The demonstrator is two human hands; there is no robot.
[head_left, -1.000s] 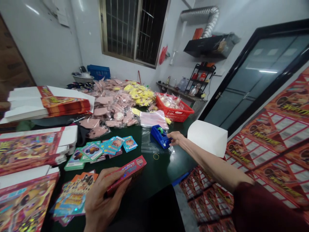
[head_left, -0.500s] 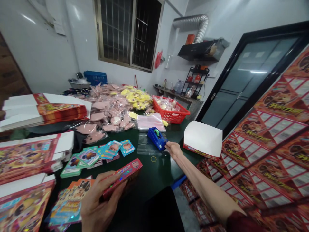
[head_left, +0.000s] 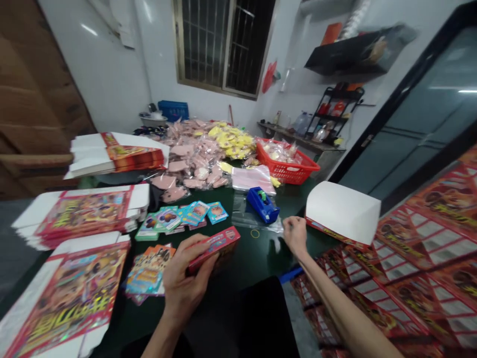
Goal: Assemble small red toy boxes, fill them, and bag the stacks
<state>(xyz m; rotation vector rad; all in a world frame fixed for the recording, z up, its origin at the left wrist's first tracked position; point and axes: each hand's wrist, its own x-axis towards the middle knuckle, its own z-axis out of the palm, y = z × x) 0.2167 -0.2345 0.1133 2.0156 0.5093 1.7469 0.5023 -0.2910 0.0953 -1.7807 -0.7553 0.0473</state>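
Observation:
My left hand (head_left: 188,273) grips a slim red printed box (head_left: 219,243) above the table, thumb on one side and fingers on the other. Just right of the blue tape dispenser (head_left: 263,205), my right hand (head_left: 295,234) is closed with its fingertips pressed together; whatever is in the pinch is too small to make out. The dispenser stands on clear plastic bags (head_left: 242,215), a roll of green-edged tape in it. A yellow rubber band (head_left: 255,233) lies on the dark green table in front. Blue and green picture cards (head_left: 167,219) and orange cards (head_left: 149,271) lie beside my left hand.
Stacks of flat printed cartons (head_left: 85,211) line the left side. Bagged pink pieces (head_left: 186,159) and yellow pieces (head_left: 233,141) heap at the back, near a red basket (head_left: 286,171). An open white-lined box (head_left: 343,211) stands right, beside stacked red packages (head_left: 421,238).
My right hand has come away from the tape dispenser's front end, with a gap between them now. My left hand still grips the red box. The view has swung left.

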